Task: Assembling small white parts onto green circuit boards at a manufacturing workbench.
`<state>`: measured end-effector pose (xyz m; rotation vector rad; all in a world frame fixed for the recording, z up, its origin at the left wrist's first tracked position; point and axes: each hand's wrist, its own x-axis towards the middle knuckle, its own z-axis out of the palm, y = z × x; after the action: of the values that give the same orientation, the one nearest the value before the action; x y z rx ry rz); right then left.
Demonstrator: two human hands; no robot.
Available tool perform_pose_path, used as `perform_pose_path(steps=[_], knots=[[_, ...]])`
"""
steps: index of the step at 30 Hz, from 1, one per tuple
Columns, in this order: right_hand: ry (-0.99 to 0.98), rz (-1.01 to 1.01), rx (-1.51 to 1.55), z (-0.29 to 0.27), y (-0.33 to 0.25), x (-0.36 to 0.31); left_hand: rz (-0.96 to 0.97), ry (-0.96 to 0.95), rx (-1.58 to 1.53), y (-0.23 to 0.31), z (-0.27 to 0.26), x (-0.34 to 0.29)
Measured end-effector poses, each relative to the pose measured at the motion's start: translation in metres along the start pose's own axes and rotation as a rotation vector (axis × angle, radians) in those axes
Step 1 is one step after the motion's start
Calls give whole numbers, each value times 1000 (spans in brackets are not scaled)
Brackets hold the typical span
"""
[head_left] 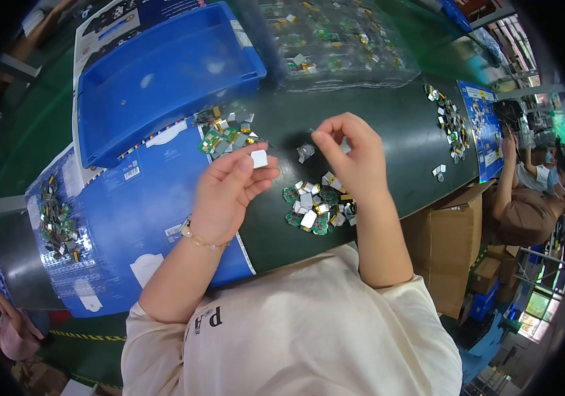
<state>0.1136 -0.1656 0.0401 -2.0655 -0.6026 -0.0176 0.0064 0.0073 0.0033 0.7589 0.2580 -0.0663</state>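
My left hand (224,191) is closed, with a small white square piece (259,159) between thumb and fingers. It looks like a flat battery cell, but its underside is hidden. To its right, my right hand (356,155) is raised in a pinch of thumb and forefinger. Something tiny may be at its fingertips, too small to make out. Below those fingertips a crumpled silvery scrap (305,153) lies on the dark green tabletop (276,241). One pile of green circuit boards with battery cells (318,206) lies between my forearms; another similar pile (224,132) is beyond my left hand.
A blue bin (163,82) stands at the far left on blue printed sheets (163,191). Clear stacked trays of boards (335,46) are at the back. More boards (451,122) lie at right, near a cardboard box (444,254) and a seated person (527,211).
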Motion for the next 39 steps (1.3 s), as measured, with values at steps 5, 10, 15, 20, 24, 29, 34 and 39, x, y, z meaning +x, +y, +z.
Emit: perform_pose_path(steps=[5, 10, 15, 20, 24, 29, 34, 39], knots=[[-262, 185, -249, -5, 29, -1, -5, 70, 49, 1, 1, 1], [-289, 238, -286, 1, 29, -4, -9, 53, 77, 0, 0, 1], [-323, 248, -411, 4, 25, 1, -15, 62, 91, 1, -1, 1], [-462, 267, -652, -2, 22, 19, -15, 55, 99, 1, 1, 2], [-508, 256, -692, -6, 26, 29, -46, 30, 79, 2, 0, 1], [-523, 415, -333, -15, 33, 29, -56, 13, 81, 2, 0, 2], [-373, 346, -271, -12, 28, 15, -56, 16, 109, 1, 0, 2], [-337, 26, 242, 4, 8, -4, -131, -129, 55, 2, -3, -1]])
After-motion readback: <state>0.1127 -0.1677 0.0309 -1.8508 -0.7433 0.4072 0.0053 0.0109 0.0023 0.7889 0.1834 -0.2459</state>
